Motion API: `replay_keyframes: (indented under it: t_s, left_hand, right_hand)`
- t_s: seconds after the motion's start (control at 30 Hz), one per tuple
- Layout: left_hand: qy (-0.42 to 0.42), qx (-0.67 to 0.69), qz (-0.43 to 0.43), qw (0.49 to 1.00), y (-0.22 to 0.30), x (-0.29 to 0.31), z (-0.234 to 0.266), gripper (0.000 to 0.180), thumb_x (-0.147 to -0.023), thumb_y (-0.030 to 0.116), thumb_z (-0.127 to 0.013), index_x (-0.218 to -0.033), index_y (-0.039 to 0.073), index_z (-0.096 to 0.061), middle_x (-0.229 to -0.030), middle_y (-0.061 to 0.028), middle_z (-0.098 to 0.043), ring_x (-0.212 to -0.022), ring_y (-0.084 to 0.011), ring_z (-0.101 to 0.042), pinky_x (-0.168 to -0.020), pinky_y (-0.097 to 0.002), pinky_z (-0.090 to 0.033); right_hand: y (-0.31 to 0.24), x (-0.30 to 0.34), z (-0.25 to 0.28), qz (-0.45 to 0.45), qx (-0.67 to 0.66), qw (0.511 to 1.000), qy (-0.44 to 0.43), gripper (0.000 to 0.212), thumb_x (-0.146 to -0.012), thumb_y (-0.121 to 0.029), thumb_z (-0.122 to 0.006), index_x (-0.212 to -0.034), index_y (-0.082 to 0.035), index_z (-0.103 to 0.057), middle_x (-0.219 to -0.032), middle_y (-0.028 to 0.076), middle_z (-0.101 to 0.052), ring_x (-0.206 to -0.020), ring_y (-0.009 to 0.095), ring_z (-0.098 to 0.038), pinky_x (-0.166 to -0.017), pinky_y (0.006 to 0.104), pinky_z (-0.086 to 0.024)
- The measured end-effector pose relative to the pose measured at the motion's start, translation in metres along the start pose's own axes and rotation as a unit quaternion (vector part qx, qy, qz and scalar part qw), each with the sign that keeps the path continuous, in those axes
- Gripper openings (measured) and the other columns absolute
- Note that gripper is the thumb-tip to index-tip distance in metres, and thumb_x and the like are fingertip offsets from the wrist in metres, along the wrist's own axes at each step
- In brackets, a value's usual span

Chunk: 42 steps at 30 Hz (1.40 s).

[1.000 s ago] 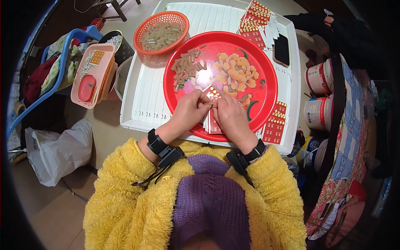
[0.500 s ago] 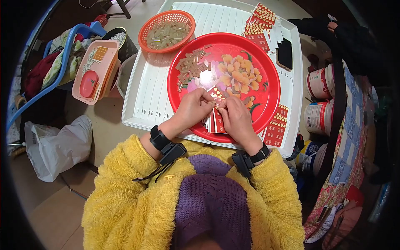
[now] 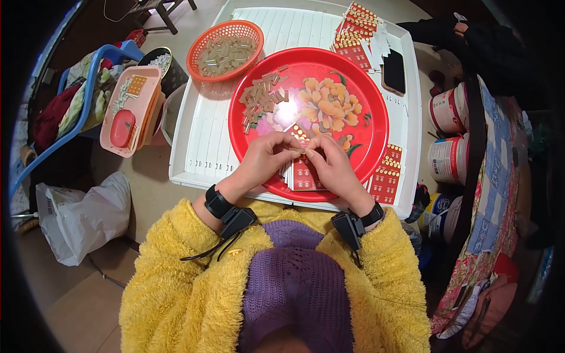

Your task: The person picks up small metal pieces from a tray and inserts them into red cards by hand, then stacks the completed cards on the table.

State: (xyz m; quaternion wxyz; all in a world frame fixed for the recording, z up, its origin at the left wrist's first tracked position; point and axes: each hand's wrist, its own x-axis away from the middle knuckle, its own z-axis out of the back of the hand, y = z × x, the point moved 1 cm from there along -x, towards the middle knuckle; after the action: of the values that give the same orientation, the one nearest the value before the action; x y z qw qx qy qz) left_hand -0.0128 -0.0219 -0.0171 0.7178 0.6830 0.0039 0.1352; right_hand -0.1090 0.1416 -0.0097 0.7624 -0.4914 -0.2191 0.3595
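Over the near part of a round red tray (image 3: 376, 126) with a flower print, my two hands meet fingertip to fingertip. My left hand (image 3: 268, 157) is closed in a pinch, and so is my right hand (image 3: 331, 162). A tiny brownish bit shows between their fingertips, too small to name. Beneath them a stack of red cards (image 3: 307, 178) with rows of gold dots lies on the tray, its upper part partly covered by my fingers. Small brownish translucent strips (image 3: 263, 97) are heaped at the tray's far left.
An orange basket (image 3: 259, 29) of similar strips stands behind the tray on a white table (image 3: 194, 138). More dotted cards (image 3: 385, 176) lie at right, others (image 3: 356, 35) far right beside a phone (image 3: 393, 73). A pink bin (image 3: 106, 138) and white bag (image 3: 88, 217) are left, buckets (image 3: 447, 159) right.
My fingertips have come closer together above the cards, and my right hand has shifted slightly left. The whole scene has also shifted a little to the left in view.
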Motion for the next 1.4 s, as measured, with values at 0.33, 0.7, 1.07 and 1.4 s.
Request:
replay_keyframes:
  t_s: [0.33, 0.7, 1.07, 1.4]
  left_hand:
    - [-0.024, 0.019, 0.022, 0.999, 0.003, -0.002, 0.002, 0.016, -0.091, 0.010, -0.066, -0.104, 0.001, -0.067, -0.086, 0.0008, -0.066, -0.075, -0.0043, -0.057, -0.066, -0.0207, -0.048]
    - [-0.048, 0.036, 0.036, 0.998, 0.005, -0.001, 0.005, 0.015, -0.093, 0.008, -0.064, -0.106, 0.002, -0.065, -0.092, 0.0021, -0.063, -0.080, -0.0044, -0.056, -0.072, -0.0192, -0.047]
    - [0.143, -0.053, -0.110, 0.982, 0.044, -0.032, 0.083, 0.015, -0.089, 0.007, -0.067, -0.103, 0.001, -0.068, -0.095, -0.0027, -0.067, -0.083, -0.0080, -0.060, -0.071, -0.0227, -0.050]
    - [0.096, -0.259, -0.169, 0.946, 0.033, -0.024, 0.059, 0.025, -0.084, 0.008, -0.070, -0.108, 0.001, -0.064, -0.097, -0.0078, -0.066, -0.082, -0.0144, -0.064, -0.068, -0.0273, -0.052]
  right_hand:
    - [0.000, -0.002, 0.004, -0.009, -0.013, 1.000, -0.014, 0.010, -0.093, -0.011, -0.060, -0.093, -0.002, -0.056, -0.092, 0.008, -0.056, -0.091, 0.020, -0.055, -0.083, 0.0311, -0.044]
    - [-0.004, -0.003, 0.003, -0.001, 0.000, 1.000, -0.006, 0.010, -0.091, -0.010, -0.063, -0.094, -0.002, -0.058, -0.094, 0.010, -0.058, -0.091, 0.022, -0.056, -0.081, 0.0319, -0.045]
    - [-0.009, 0.000, -0.004, 0.123, 0.194, 0.972, 0.044, 0.015, -0.084, -0.007, -0.068, -0.096, -0.002, -0.059, -0.095, 0.013, -0.056, -0.090, 0.032, -0.059, -0.075, 0.0395, -0.049]
    - [-0.011, 0.002, -0.003, 0.141, 0.200, 0.969, 0.046, 0.011, -0.086, -0.007, -0.066, -0.094, -0.003, -0.059, -0.093, 0.013, -0.056, -0.089, 0.033, -0.057, -0.076, 0.0397, -0.048]
